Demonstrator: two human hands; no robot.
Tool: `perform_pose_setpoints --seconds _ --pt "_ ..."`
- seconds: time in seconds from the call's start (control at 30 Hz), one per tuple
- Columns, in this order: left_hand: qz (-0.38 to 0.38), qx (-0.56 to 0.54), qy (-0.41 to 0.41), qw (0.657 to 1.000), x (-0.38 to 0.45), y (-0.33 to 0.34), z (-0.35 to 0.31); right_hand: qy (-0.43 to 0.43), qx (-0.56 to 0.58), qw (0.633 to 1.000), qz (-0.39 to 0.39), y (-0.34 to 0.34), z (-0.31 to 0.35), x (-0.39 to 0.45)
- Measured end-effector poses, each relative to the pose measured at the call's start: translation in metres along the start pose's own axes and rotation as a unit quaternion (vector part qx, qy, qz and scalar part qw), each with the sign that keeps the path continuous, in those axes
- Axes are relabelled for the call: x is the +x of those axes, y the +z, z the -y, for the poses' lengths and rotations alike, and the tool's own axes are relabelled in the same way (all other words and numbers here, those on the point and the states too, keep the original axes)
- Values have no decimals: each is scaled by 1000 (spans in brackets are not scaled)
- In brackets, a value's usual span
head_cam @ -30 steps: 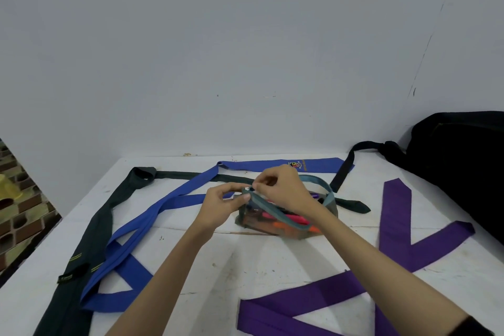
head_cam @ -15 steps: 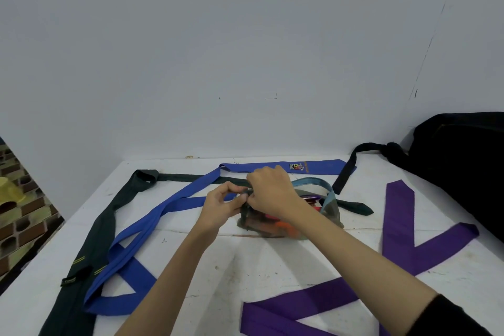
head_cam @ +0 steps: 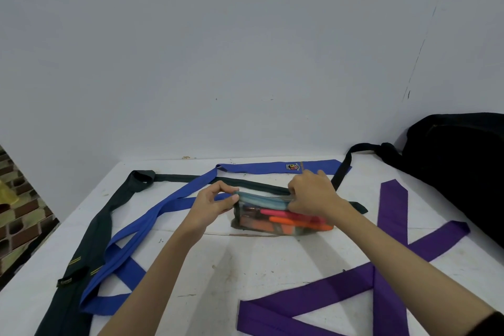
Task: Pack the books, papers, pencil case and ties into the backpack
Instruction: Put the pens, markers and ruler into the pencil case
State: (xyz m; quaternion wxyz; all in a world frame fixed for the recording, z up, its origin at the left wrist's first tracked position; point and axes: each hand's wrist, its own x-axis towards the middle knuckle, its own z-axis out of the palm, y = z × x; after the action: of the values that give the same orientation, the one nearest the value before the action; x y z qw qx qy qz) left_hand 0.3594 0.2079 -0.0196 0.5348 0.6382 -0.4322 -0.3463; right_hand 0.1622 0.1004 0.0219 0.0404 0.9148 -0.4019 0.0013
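A clear pencil case (head_cam: 275,219) with a teal zipper band and pink and orange pens inside lies at the middle of the white table (head_cam: 259,267). My left hand (head_cam: 214,203) pinches the left end of its zipper band. My right hand (head_cam: 313,192) grips the band at its right end, where the zipper now looks closed flat. A blue tie (head_cam: 152,222), a dark green tie (head_cam: 92,232) and a purple tie (head_cam: 392,215) lie spread around the case. The black backpack (head_cam: 461,161) sits at the far right against the wall.
A black strap (head_cam: 343,169) from the backpack crosses the blue tie's wide end. The table's left edge drops to a patterned brick floor (head_cam: 19,215). A plain grey wall (head_cam: 245,63) stands right behind the table.
My right hand has travelled from the left end of the zipper band to its right end, and the open band has drawn flat and closed. My left hand stays at the left end.
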Motion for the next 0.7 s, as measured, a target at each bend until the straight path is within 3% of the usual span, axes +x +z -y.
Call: perform_pose_setpoints --seconds 0.1,0.2,0.27,0.33,0.4,0.47,0.7 --pt "18 70 17 997 0 -1 -12 -9 -2 1000 -11 1 0 -3" --pt "98 198 10 975 1 -1 -33 -2 92 996 -4 -1 -3 -7" --pt "151 360 18 921 3 6 -49 15 166 986 14 0 -10 -8" --pt "180 512 57 838 6 25 -59 29 212 977 10 -2 -16 -9" --pt "193 595 106 773 9 52 -57 37 243 969 -7 -4 -23 -10" --pt "206 627 126 740 11 78 -47 40 258 965 -16 -7 -29 -15" --pt "211 600 87 767 40 91 -44 6 268 962 46 -4 -49 -31"
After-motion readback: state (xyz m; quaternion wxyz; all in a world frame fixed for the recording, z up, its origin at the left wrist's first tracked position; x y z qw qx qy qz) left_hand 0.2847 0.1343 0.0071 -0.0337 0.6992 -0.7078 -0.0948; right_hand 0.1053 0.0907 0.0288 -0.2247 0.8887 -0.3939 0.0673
